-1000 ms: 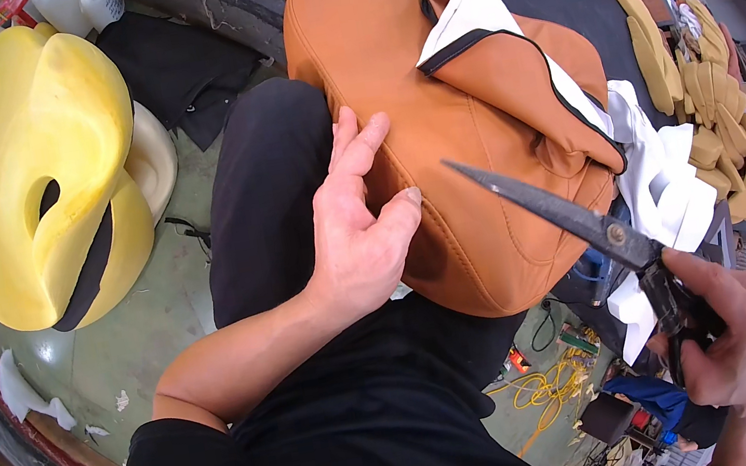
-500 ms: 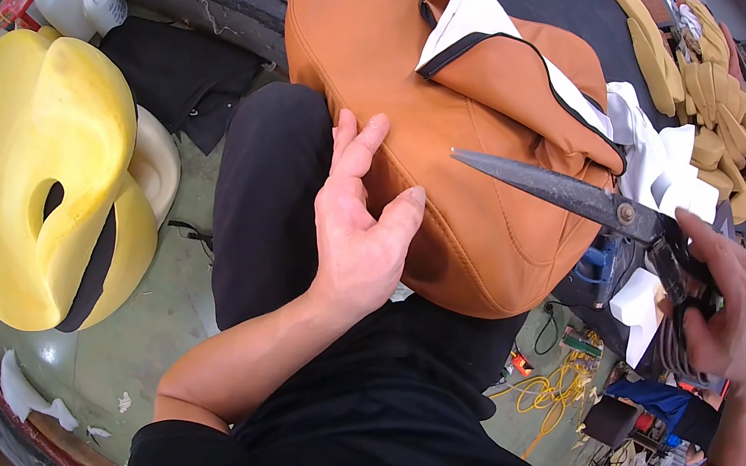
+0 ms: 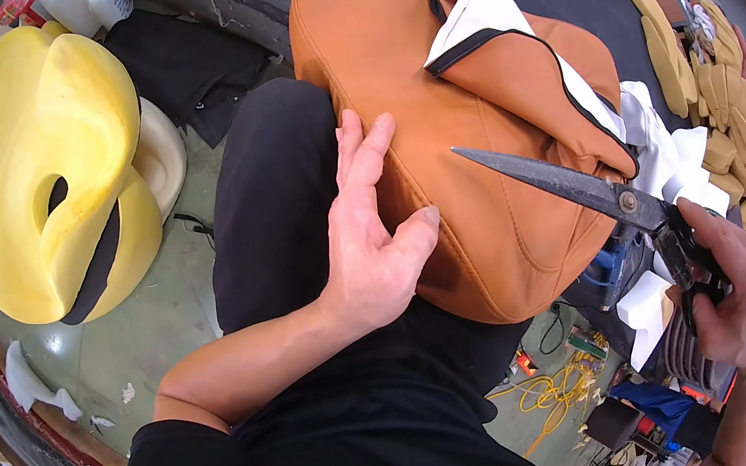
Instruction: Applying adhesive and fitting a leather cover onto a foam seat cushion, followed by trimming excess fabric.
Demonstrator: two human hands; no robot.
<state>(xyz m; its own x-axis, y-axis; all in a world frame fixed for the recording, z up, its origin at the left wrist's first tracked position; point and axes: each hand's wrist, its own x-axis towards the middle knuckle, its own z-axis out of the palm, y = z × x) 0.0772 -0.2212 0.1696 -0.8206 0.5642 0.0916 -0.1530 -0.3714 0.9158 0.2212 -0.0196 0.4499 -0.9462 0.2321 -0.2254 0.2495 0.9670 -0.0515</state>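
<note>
A stuffed seat in a tan-brown leather cover (image 3: 387, 45) rests against my thigh and the dark surface behind it. Its loose flap (image 3: 509, 75) is folded back, showing a white lining and a black edge. Along the near stitched edge of the cover lies my left hand (image 3: 371, 248), fingers spread and gripping nothing. My right hand (image 3: 741, 292) is closed round the handles of large dark scissors (image 3: 575, 186). Their blades look closed together and point left over the cover; whether they touch it, I cannot tell.
Yellow moulded foam (image 3: 50, 167) stands at the left, with black cloth (image 3: 180, 63) behind it. White fabric (image 3: 656, 139) hangs beside the seat. Tan padded pieces (image 3: 735, 117) are piled at the far right. A yellow cable (image 3: 554, 390) lies coiled on the floor below.
The whole view has shifted slightly, so the seat and foam sit a little further right. Both hands keep nearly the same pose, the right one still on the scissors.
</note>
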